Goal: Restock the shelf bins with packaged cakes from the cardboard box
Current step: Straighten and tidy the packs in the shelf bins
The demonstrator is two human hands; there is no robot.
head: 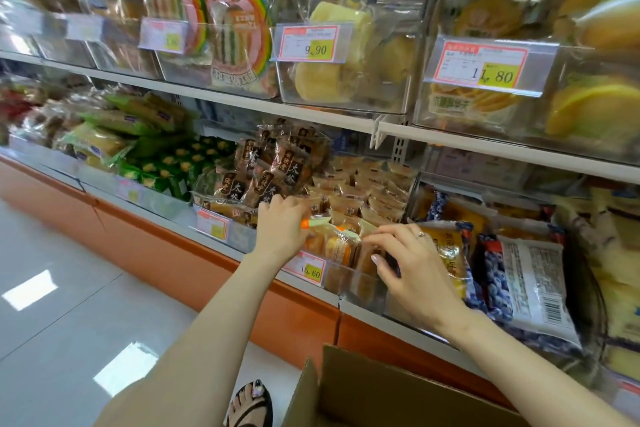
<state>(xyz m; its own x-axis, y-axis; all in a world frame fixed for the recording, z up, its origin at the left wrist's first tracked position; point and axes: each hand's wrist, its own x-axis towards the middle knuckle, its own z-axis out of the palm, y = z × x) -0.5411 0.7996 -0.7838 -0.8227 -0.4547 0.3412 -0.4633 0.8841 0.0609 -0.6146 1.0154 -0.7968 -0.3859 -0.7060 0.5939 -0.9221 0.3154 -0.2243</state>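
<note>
Flanking cake pk [332,243]: brown pks [277,166], blue bags [519,281].

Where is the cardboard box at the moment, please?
In the head view, the cardboard box sits open at bottom centre-right, below the orange shelf base and right of the sandalled foot.

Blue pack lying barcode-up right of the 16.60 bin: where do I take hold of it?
Grip the blue pack by its lower right corner, coming from the aisle side, I'd judge: it lies label-up, sloping toward you; that corner looks free, while the yellow pack crowds its left edge.
</note>
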